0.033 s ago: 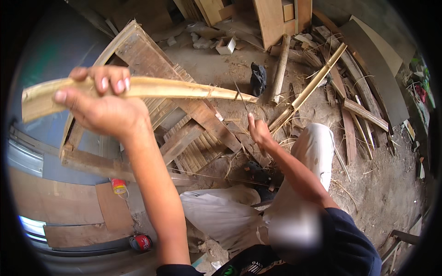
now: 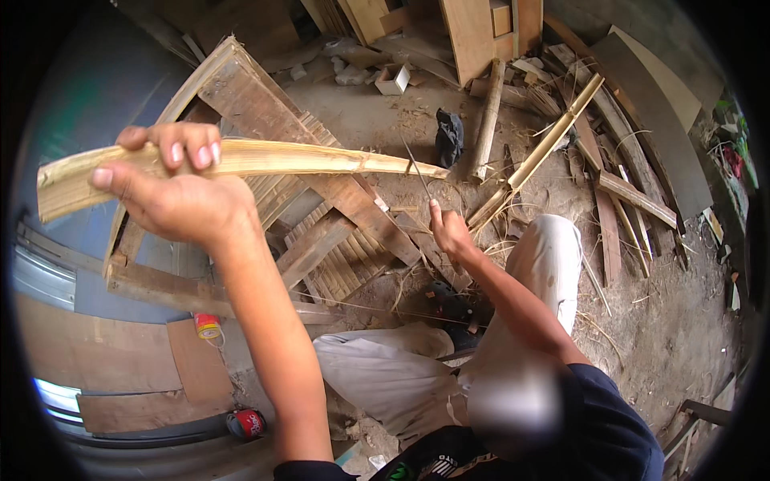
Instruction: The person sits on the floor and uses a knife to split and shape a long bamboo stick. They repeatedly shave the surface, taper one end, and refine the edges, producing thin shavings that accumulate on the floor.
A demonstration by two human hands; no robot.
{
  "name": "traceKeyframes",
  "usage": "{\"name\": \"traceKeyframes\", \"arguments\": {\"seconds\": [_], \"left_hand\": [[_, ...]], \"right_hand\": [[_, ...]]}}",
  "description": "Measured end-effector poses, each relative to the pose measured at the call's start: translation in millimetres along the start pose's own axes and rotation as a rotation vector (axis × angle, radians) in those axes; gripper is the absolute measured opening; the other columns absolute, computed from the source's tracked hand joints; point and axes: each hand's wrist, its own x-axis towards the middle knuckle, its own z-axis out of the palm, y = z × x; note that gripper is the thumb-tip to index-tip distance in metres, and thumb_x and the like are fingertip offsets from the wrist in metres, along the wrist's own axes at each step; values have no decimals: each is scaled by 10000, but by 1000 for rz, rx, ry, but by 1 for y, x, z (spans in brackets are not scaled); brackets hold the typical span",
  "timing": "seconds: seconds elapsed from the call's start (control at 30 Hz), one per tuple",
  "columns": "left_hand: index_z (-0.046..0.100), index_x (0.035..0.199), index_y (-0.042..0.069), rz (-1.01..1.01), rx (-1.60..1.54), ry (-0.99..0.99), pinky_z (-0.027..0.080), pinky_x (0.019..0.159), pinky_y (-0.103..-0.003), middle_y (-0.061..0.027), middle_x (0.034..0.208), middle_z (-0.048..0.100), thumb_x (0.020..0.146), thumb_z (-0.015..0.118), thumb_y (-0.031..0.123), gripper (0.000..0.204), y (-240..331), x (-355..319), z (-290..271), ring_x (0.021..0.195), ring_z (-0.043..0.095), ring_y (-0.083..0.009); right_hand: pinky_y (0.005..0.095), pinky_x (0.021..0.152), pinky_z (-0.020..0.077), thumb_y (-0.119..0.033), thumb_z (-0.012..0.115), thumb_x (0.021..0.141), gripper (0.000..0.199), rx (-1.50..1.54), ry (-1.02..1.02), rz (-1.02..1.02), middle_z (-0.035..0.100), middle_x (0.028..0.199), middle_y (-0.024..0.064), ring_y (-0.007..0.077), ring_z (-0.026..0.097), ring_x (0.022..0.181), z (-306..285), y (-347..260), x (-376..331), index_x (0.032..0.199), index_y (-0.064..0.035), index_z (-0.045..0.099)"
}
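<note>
My left hand (image 2: 172,188) is closed around the thick near part of a long, pale yellow split bamboo strip (image 2: 297,155), thumb below and fingers over the top. Held out in the air, the strip narrows toward its right end. Around the handle of a knife (image 2: 420,174) my right hand (image 2: 451,232) is closed, and that handle is mostly hidden. The thin dark blade points up and left, crossing the strip close to its narrow end. Whether the edge bites into the bamboo I cannot tell.
A slatted wooden frame (image 2: 249,88) leans below the strip. Beyond the knife are a black plastic bag (image 2: 449,138), a round pole (image 2: 488,120) and another split bamboo length (image 2: 553,144). Wood scraps (image 2: 638,200) pile up at right; a red can (image 2: 245,422) lies lower left.
The bamboo strip has turned slightly in my left hand, showing a more fibrous face. The knife blade has tilted a little further left. My right hand has barely shifted.
</note>
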Motion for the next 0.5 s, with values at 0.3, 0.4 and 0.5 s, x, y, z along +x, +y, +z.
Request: {"name": "traceKeyframes", "arguments": {"seconds": [0.3, 0.4, 0.5], "left_hand": [[431, 883, 92, -9, -25, -47, 275, 490, -233, 18, 605, 355, 949, 426, 637, 549, 2, 0, -4, 492, 325, -95], [419, 877, 97, -47, -216, -216, 327, 528, -234, 14, 629, 354, 994, 393, 554, 472, 6, -5, -5, 523, 355, -99], [424, 865, 102, -46, -206, -224, 292, 510, -239, 15, 631, 362, 977, 412, 580, 491, 8, -6, -4, 511, 335, -100]], "right_hand": [[475, 708, 505, -492, 233, 1036, 703, 245, -109, -347, 651, 752, 216, 316, 656, 724, -12, -88, -47, 1015, 77, 647], [449, 654, 497, -417, 377, 1026, 556, 271, -89, -747, 615, 640, 192, 319, 645, 650, -17, -127, -97, 928, 54, 655], [466, 686, 512, -452, 349, 1027, 643, 225, -22, -541, 635, 656, 241, 349, 670, 668, -24, -143, -86, 846, 68, 680]]}}
